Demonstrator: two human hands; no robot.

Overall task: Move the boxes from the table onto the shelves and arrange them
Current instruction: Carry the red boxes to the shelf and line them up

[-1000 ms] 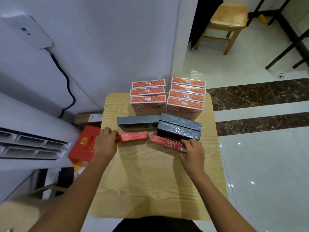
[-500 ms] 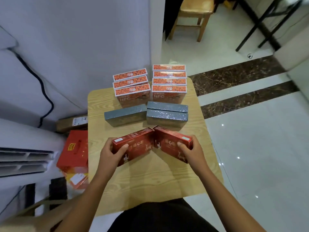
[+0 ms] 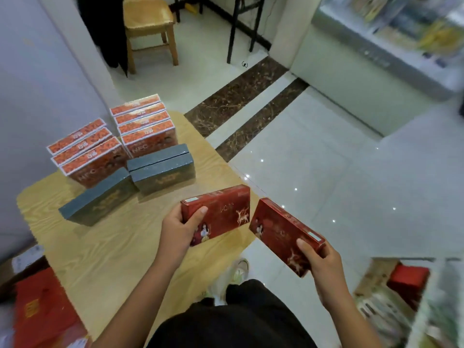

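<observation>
My left hand point(image 3: 178, 228) grips one red box point(image 3: 221, 214) by its left end, held above the right edge of the wooden table point(image 3: 105, 252). My right hand point(image 3: 324, 267) grips a second red box point(image 3: 278, 232) by its lower right end, out past the table edge over the floor. Left on the table are three grey boxes point(image 3: 160, 169) in the middle and several orange boxes point(image 3: 143, 126) standing in two rows at the far side. A shelf point(image 3: 391, 295) with goods, including a red box point(image 3: 408, 278), shows at the lower right, blurred.
A red carton point(image 3: 42, 312) lies on the floor left of the table. A wooden stool point(image 3: 148, 28) stands far back by the wall. A glass display counter point(image 3: 391, 38) fills the upper right. White tiled floor point(image 3: 339, 159) lies to the right of the table.
Both red boxes were lifted off the table and carried right. My view swung right, so the table slid left and the shelf came into sight.
</observation>
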